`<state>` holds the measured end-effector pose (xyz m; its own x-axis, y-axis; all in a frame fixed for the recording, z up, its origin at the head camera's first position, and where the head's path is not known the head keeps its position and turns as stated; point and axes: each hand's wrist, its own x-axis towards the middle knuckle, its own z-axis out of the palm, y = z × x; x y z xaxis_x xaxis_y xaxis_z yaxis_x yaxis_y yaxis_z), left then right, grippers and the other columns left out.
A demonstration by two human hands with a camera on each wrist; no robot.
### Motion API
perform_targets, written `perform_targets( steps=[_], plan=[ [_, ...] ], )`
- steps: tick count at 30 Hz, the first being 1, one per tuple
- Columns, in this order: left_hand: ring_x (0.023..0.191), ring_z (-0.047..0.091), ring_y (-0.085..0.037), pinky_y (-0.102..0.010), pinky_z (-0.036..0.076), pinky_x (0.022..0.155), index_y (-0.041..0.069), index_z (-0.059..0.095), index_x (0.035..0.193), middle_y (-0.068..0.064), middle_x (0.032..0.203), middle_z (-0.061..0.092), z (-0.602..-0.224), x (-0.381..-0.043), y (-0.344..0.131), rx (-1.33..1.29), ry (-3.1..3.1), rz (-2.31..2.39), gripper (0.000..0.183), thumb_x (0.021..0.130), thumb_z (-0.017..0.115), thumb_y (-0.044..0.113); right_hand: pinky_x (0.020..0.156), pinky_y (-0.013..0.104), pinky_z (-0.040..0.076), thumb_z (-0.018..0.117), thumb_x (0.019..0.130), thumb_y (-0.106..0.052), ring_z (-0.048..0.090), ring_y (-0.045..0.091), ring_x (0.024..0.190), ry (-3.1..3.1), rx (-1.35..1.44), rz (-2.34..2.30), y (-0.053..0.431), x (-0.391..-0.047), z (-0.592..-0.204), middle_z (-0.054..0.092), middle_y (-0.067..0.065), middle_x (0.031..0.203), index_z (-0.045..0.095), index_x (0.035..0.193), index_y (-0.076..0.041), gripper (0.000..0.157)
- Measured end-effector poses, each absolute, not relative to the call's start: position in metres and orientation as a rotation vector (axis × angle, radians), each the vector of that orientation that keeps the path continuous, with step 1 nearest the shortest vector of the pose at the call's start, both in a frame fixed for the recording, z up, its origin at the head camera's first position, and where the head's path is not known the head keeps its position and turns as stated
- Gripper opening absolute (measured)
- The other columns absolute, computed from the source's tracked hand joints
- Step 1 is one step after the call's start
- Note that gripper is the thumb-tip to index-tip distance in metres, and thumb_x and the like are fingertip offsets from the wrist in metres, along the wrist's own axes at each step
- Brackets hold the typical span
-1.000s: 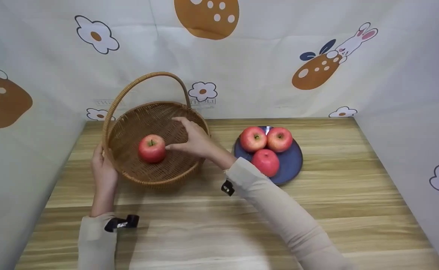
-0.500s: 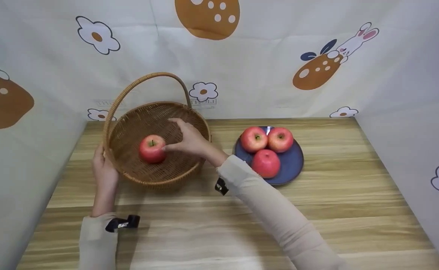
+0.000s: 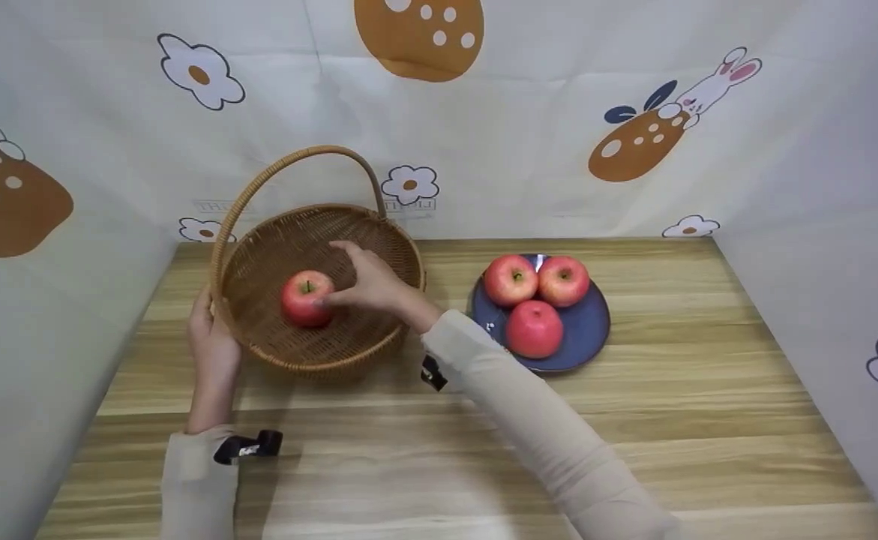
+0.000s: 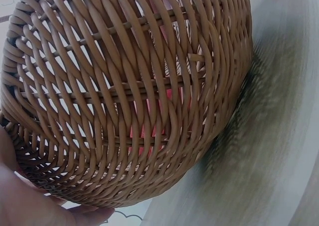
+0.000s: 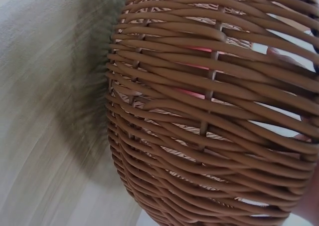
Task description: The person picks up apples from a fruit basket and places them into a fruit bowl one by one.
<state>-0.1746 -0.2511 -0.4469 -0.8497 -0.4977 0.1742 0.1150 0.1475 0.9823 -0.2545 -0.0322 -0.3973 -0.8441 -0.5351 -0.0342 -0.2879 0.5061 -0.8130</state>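
A wicker basket [image 3: 319, 367] with a tall arched handle stands at the left of the table, one red apple [image 3: 307, 298] inside it. My left hand [image 3: 216, 350] holds the basket's left side at the rim; in the left wrist view its fingers [image 4: 50, 208] lie along the woven wall. Reaching over the right rim, my right hand [image 3: 379, 286] is inside the basket, thumb tip overlapping the apple's right edge and the other fingers spread beyond it in a wide curve. From the right wrist, the weave [image 5: 209, 101] hides most of that hand.
Right of the basket sits a dark blue plate [image 3: 585, 330] bearing three more apples [image 3: 534, 330], close to my right forearm. The wooden table [image 3: 379, 465] ends at a patterned cloth wall [image 3: 513, 150] at the back and sides.
My right hand has moved a little left and down, its thumb coming from beside the apple to overlap its edge. The left hand keeps its hold on the basket. The whole view has shifted slightly.
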Motion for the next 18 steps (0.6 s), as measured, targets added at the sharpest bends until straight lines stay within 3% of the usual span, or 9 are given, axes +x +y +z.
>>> perform_targets(
  steps=[15, 18],
  plan=[
    [0.140, 0.046, -0.037, -0.045, 0.043, 0.117, -0.007, 0.045, 0.155, -0.029, 0.152, 0.049, -0.4457, -0.1742, -0.2536, 0.320, -2.027, -1.719, 0.047, 0.110, 0.040, 0.003, 0.125, 0.042, 0.030, 0.084, 0.088, -0.018, 0.036, 0.035, 0.153, 2.440, -0.641, -1.228, -0.0355, -0.2619, -0.4050, 0.042, 0.022, 0.164, 0.035, 0.162, -0.007, 0.089],
    [0.141, 0.045, -0.038, -0.043, 0.042, 0.117, -0.007, 0.044, 0.156, -0.029, 0.153, 0.048, -0.4463, -0.1739, -0.2534, 0.318, -2.025, -1.723, 0.047, 0.110, 0.039, 0.003, 0.125, 0.042, 0.030, 0.084, 0.089, -0.020, 0.036, 0.035, 0.154, 2.443, -0.634, -1.203, -0.0375, -0.2631, -0.4054, 0.041, 0.022, 0.164, 0.035, 0.163, -0.007, 0.090]
  ],
)
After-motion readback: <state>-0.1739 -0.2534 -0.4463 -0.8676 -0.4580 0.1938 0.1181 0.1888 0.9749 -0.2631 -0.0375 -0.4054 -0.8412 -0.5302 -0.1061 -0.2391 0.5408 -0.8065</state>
